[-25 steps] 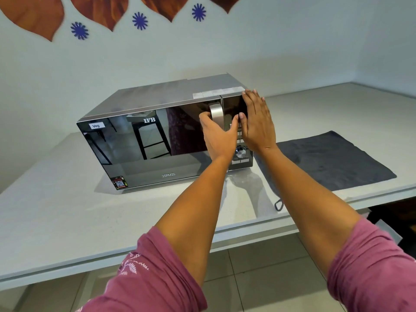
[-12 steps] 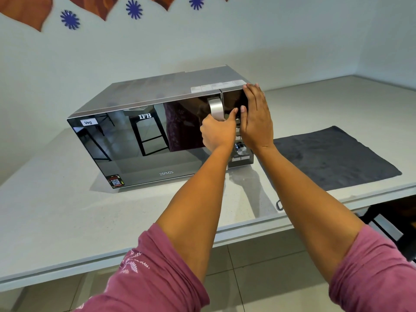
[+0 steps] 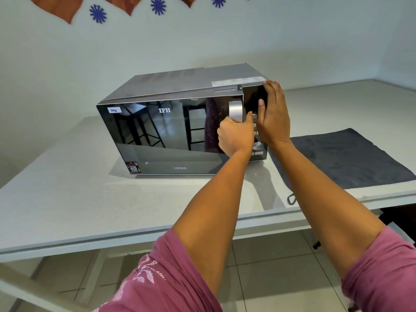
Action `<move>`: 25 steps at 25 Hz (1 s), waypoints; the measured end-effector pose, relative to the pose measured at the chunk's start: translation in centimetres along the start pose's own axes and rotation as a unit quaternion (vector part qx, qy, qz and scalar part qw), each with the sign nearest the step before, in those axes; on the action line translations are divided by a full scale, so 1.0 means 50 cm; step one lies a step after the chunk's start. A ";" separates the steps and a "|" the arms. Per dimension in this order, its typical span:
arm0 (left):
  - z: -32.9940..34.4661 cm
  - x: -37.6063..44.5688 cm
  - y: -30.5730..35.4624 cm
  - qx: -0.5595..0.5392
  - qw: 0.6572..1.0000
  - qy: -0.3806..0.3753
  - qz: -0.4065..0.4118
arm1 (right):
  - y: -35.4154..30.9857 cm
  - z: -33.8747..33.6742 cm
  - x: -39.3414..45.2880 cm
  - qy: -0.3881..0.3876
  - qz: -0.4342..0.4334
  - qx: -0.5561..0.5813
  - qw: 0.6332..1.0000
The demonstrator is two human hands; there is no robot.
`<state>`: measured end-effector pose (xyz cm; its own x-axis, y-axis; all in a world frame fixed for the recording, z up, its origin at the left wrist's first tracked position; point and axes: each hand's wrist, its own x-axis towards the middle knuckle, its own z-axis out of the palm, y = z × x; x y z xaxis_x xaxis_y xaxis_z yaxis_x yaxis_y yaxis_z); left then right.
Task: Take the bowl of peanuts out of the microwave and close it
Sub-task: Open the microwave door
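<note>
Mirror-fronted silver microwave (image 3: 162, 134) sits on the white table (image 3: 67, 199), door slightly ajar. Left hand (image 3: 235, 137) curls round its vertical silver handle (image 3: 235, 110); right hand (image 3: 273, 115) presses flat, fingers together, on the control panel. Dark grey cloth (image 3: 351, 156) lies right. No bowl shows.

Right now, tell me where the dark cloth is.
In the head view, the dark cloth lies flat on the white counter to the right of the microwave, just beyond the right hand pressed against its control panel.
</note>
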<state>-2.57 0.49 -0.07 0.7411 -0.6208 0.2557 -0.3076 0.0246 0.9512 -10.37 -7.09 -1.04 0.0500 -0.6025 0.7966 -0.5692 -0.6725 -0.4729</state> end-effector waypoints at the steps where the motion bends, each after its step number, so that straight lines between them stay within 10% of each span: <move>1: -0.007 -0.007 0.001 -0.002 1.000 0.001 0.001 | -0.006 -0.003 0.000 -0.004 0.004 -0.001 1.000; 10: -0.117 -0.051 0.009 0.002 0.994 0.022 0.104 | -0.100 -0.046 -0.015 -0.044 0.029 0.313 0.948; 18: -0.252 0.029 0.111 0.085 0.968 0.139 0.192 | -0.187 -0.052 -0.075 -0.036 -0.037 0.319 0.946; 25: -0.353 0.097 0.125 0.388 0.918 -0.064 0.049 | -0.245 -0.062 -0.124 -0.032 -0.114 0.383 0.916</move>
<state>9.62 11.47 10.15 0.6259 -0.7337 0.2643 -0.7389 -0.4496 0.5019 -6.25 6.21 1.00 0.1572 -0.4159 0.8957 0.2029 -0.8740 -0.4415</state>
